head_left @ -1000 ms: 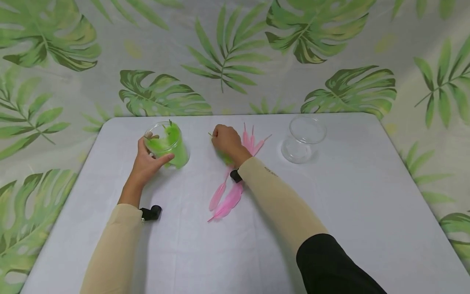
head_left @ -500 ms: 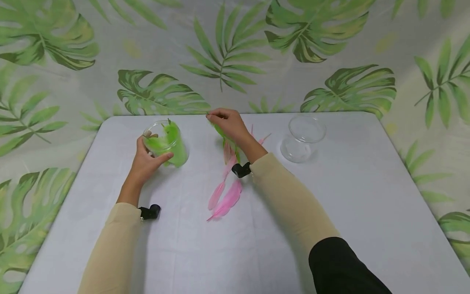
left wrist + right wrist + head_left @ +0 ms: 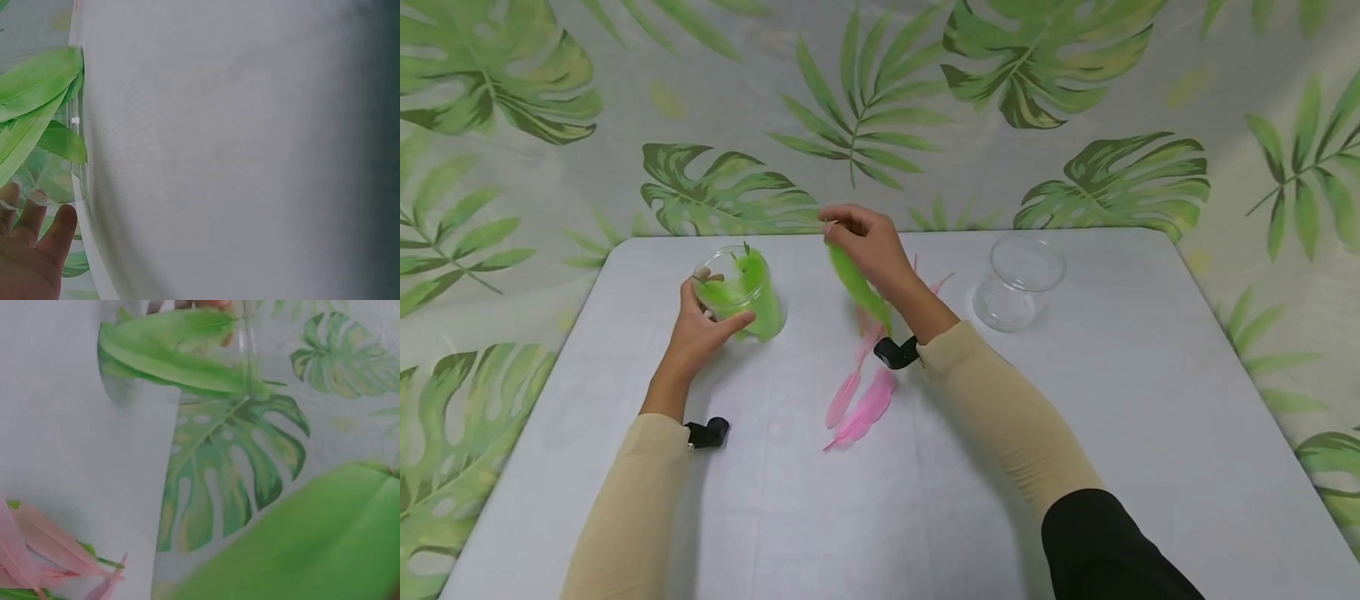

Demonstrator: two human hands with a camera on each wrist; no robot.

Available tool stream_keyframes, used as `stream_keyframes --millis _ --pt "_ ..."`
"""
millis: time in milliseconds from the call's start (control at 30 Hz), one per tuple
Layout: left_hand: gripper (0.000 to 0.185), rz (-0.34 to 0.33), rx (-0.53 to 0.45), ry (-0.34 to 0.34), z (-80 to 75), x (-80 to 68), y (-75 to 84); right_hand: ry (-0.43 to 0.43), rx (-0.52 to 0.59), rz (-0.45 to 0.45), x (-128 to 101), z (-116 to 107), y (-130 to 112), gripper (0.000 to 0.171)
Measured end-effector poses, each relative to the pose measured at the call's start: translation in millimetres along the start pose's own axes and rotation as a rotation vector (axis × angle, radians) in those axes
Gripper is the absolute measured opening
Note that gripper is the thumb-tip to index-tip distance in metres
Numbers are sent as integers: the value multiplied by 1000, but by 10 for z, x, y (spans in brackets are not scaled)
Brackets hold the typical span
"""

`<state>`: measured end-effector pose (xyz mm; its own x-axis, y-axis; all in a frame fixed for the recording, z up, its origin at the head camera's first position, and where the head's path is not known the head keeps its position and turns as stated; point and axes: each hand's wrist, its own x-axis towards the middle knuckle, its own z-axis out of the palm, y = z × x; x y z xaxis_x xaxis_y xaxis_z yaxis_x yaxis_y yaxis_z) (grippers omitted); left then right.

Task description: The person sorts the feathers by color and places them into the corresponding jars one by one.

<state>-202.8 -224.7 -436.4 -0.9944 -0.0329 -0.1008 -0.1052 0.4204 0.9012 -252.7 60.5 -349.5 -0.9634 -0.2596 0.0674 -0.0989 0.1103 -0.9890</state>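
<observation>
My left hand (image 3: 696,337) grips a clear jar (image 3: 778,312) at the left of the table, thumb on the near side. Green feathers (image 3: 760,287) fill much of this jar, some quills poking above the rim. In the left wrist view, several fingers (image 3: 57,234) show beside the jar's wall. Raised over the table's back edge, my right hand (image 3: 874,250) pinches a green feather (image 3: 852,279) by its quill end, the vane hanging toward the wrist. That feather looms large in the right wrist view. Below this hand, pink feathers (image 3: 868,412) lie on the table, several partly hidden by the hand and arm.
A second clear jar (image 3: 1007,307) stands at the back right of the white-covered table (image 3: 1112,400). In the right wrist view, bits of green show among the pink feathers (image 3: 56,534). A leaf-patterned cloth (image 3: 887,200) hangs behind the table.
My right hand has risen from the feather pile and moved toward the back edge, lifting the green feather with it. My left hand and its jar have stayed in place.
</observation>
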Motion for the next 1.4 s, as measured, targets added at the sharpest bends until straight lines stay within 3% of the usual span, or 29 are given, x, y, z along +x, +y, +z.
stream_keyframes --millis 300,433,600,900,1400 --pt "101 10 -10 -1 -4 -11 20 -18 52 -48 -97 -16 -105 20" --pt "100 0 -21 -12 0 -82 151 -13 100 -59 -141 -10 -146 20" --pt "100 -7 -25 -18 7 -163 283 69 153 -61 -174 6 -171 21" --pt "103 28 -17 7 3 8 -22 196 239 -89 -204 27 -216 19" --pt "103 12 -3 7 11 7 -11 211 304 -109 -186 282 -321 16"
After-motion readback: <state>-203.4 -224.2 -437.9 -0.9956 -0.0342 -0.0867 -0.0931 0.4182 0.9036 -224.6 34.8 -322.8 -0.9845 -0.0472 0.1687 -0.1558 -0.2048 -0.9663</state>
